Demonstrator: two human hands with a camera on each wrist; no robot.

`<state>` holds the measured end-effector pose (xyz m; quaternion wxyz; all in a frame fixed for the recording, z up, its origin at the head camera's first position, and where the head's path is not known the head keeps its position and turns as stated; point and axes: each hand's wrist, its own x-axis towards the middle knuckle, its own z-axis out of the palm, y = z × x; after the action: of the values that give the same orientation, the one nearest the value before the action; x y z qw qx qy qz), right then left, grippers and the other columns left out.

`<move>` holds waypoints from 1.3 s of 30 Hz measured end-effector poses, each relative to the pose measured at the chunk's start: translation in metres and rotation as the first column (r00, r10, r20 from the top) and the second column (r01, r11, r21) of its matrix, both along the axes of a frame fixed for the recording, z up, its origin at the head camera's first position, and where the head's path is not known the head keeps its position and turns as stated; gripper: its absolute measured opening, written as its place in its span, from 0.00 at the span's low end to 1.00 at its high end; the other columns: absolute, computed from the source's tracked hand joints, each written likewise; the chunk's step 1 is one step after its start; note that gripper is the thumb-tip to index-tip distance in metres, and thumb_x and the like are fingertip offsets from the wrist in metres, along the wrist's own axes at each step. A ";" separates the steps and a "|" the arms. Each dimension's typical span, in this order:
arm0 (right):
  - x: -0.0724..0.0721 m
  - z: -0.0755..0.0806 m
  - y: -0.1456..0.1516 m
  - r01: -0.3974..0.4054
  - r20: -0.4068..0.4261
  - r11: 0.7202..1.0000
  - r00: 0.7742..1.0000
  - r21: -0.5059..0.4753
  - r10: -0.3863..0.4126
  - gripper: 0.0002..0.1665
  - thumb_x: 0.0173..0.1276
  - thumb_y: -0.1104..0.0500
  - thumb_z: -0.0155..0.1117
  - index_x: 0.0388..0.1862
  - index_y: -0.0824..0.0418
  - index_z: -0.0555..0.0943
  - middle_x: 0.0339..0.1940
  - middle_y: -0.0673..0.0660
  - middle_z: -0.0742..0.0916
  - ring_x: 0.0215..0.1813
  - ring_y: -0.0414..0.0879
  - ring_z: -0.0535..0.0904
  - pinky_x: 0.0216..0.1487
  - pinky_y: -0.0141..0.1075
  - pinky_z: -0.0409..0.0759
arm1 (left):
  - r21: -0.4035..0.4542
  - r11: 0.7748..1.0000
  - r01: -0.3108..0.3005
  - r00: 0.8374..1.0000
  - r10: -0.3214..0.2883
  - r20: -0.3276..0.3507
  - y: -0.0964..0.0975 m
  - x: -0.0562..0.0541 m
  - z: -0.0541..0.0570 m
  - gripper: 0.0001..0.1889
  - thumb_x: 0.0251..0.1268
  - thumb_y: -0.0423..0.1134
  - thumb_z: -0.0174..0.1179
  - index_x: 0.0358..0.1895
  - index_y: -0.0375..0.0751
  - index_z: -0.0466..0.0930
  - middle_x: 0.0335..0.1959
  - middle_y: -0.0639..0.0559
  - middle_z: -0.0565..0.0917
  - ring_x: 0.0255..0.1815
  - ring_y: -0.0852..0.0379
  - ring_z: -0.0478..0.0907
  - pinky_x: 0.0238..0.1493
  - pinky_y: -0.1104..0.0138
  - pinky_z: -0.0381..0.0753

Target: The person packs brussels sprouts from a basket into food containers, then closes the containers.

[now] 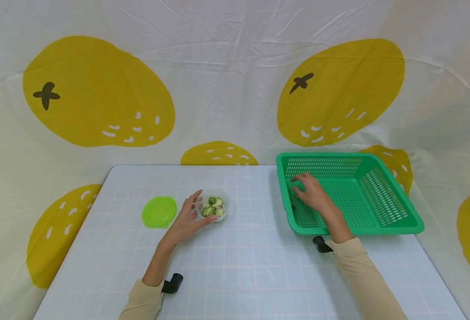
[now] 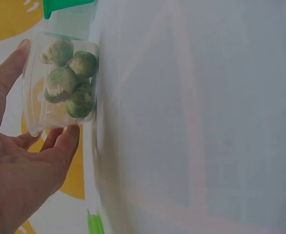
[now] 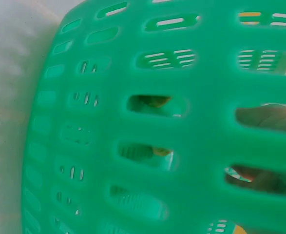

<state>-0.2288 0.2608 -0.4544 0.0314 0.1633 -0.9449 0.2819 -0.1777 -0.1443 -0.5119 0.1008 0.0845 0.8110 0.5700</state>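
My left hand [image 1: 187,222] holds a clear plastic tub [image 2: 38,109], with the thumb on one side and fingertips on the other. Several Brussels sprouts [image 1: 213,206], green and pale, lie in it. Left of that hand a bright green round lid [image 1: 159,212] lies flat on the table. Down inside the green plastic basket [image 1: 355,231], close to its left wall, is my right hand [image 1: 312,193], thumb and forefinger apart. A small dark thing [image 1: 293,207] shows just below its fingers. The slotted basket wall hides much of this hand in the right wrist view.
A pale checked cloth covers the table [image 1: 243,271]. The basket stands at the table's right back, its rim raised all round. Behind hangs a white cloth [image 1: 227,98] with large yellow fruit prints. Each wrist bears a black camera mount [image 1: 173,283].
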 end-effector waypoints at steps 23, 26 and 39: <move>0.000 -0.007 0.006 -0.159 0.104 0.976 0.984 0.150 0.145 0.15 0.67 0.78 0.58 0.52 0.82 0.79 0.49 0.77 0.83 0.56 0.74 0.76 0.58 0.63 0.77 | -0.009 1.000 0.009 1.000 -0.009 0.001 -0.002 -0.002 -0.001 0.54 0.62 0.51 0.75 0.84 0.50 0.47 0.80 0.38 0.52 0.81 0.42 0.54 0.78 0.47 0.59; 0.000 -0.007 0.006 -0.151 0.103 0.978 0.985 0.142 0.137 0.14 0.67 0.78 0.58 0.50 0.82 0.80 0.48 0.77 0.83 0.56 0.74 0.77 0.57 0.63 0.78 | -0.011 1.000 0.011 1.000 -0.011 0.000 -0.002 -0.002 0.000 0.54 0.62 0.50 0.75 0.84 0.49 0.47 0.80 0.37 0.52 0.81 0.41 0.53 0.78 0.46 0.58; -0.003 -0.007 0.006 -0.098 0.106 0.988 0.991 0.123 0.085 0.06 0.67 0.77 0.63 0.41 0.78 0.84 0.40 0.71 0.86 0.45 0.65 0.82 0.47 0.57 0.83 | -0.002 1.000 0.021 1.000 -0.021 -0.017 -0.003 -0.002 -0.002 0.53 0.63 0.49 0.74 0.84 0.47 0.47 0.79 0.37 0.52 0.80 0.40 0.54 0.78 0.45 0.58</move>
<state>-0.2317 0.2666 -0.4613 -0.0398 0.1939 -0.9529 0.2297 -0.1799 -0.1470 -0.5138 0.0999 0.0980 0.8113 0.5676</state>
